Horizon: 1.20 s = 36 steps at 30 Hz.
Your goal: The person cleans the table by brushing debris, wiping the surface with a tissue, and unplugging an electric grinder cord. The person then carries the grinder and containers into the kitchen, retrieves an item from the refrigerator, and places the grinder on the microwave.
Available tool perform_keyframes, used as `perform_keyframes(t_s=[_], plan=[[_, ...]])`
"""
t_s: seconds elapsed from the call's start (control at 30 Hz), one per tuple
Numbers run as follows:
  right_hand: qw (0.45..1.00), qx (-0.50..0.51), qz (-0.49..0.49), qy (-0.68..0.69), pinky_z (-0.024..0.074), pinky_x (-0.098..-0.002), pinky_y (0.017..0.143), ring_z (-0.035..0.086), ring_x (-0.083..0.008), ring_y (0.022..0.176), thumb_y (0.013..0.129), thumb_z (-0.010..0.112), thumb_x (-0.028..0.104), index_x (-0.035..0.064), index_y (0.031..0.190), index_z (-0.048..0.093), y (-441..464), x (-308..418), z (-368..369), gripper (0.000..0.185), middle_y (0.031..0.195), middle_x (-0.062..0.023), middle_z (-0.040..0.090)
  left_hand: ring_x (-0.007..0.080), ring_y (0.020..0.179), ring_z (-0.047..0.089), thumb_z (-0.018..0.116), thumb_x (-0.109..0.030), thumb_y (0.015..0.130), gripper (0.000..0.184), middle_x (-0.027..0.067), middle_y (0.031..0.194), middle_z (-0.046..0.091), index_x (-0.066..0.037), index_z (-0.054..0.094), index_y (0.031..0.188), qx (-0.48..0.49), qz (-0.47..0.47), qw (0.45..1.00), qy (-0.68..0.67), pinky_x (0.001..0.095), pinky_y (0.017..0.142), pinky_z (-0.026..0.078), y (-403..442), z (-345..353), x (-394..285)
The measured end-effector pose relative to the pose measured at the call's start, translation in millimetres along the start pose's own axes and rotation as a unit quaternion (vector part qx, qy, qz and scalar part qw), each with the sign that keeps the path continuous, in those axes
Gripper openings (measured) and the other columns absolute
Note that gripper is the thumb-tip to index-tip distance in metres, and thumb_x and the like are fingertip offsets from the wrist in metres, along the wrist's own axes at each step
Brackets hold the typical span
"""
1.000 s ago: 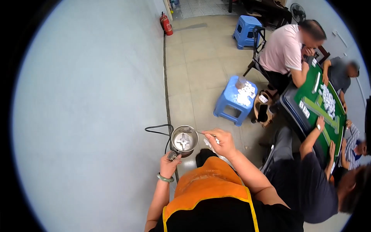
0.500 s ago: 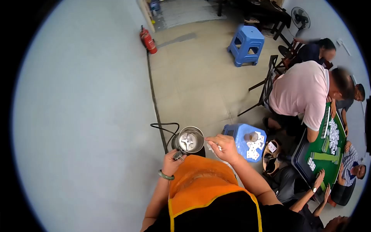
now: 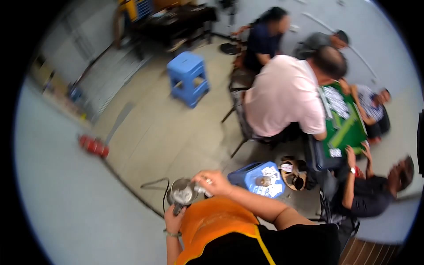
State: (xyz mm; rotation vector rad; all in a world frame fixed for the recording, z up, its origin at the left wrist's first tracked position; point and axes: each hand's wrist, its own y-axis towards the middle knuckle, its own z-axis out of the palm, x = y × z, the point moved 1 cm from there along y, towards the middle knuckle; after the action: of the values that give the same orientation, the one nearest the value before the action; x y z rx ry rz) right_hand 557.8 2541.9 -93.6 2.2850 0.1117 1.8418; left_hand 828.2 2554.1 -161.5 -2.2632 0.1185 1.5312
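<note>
In the head view, a round steel grinder bowl with a whitish inside is in front of my orange apron. My left hand, with a bangle at the wrist, is closed round the dark latch or handle at the bowl's near side. At the bowl's right rim is my right hand, fingers pinched on a small white wad, perhaps tissue; blur hides its exact kind. A dark cord loops out on the left.
A blue stool with playing cards and a cup stands right of me. Several people sit round a green mahjong table. Another blue stool stands further off. A red fire extinguisher is by the left wall.
My view has swung to the right, so the room shifts left in the picture and tilts. My right hand has come in over the bowl's right rim; my left hand keeps its hold.
</note>
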Motion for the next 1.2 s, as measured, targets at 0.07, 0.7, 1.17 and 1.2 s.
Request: perform_keyframes(t_s=[0.07,0.7,1.17,1.2], plan=[[0.997,-0.036,0.072,-0.001,0.0517,-0.0344,0.072,0.067,-0.0289,0.079,0.092,0.058,0.02,0.0044,0.096,0.068,-4,-12,-5,0.019,0.089,-0.0136,0.069,0.0132,0.06,0.046,0.074,-0.014,0.08,0.021,0.0054,0.067,0.055,0.0,0.059,0.078,0.064,-0.019,0.996,-0.05,0.0307,0.056,0.042,30,3,-13],[0.649,-0.549,0.266,0.454,0.0452,-0.0307,0.046,0.053,-0.0117,0.052,0.097,0.046,0.048,0.0085,0.129,0.056,-450,14,-3,0.052,0.072,0.0003,0.056,0.0063,0.061,0.051,0.075,-0.012,0.081,0.02,-0.0003,0.068,0.052,0.001,0.062,0.074,0.695,0.064,0.703,0.134,0.0244,0.055,0.043,-15,206,-55],[0.339,-0.79,-0.166,0.483,0.0323,-0.0293,0.042,0.04,-0.0144,0.043,0.094,0.054,0.043,0.0126,0.104,0.065,-956,108,-127,0.034,0.053,-0.0028,0.049,0.0082,0.064,0.054,0.073,-0.005,0.081,0.015,0.0007,0.072,0.054,0.001,0.061,0.074,0.858,0.139,0.474,0.139,0.0232,0.057,0.045,-434,546,-83],[0.329,-0.796,-0.174,0.477,0.0319,-0.0295,0.042,0.04,-0.0144,0.043,0.094,0.054,0.042,0.0128,0.104,0.065,-987,104,-140,0.033,0.053,-0.0028,0.049,0.0088,0.066,0.053,0.073,-0.004,0.08,0.015,0.0007,0.071,0.054,0.001,0.061,0.074,0.865,0.134,0.462,0.138,0.0241,0.059,0.045,-465,573,-87]])
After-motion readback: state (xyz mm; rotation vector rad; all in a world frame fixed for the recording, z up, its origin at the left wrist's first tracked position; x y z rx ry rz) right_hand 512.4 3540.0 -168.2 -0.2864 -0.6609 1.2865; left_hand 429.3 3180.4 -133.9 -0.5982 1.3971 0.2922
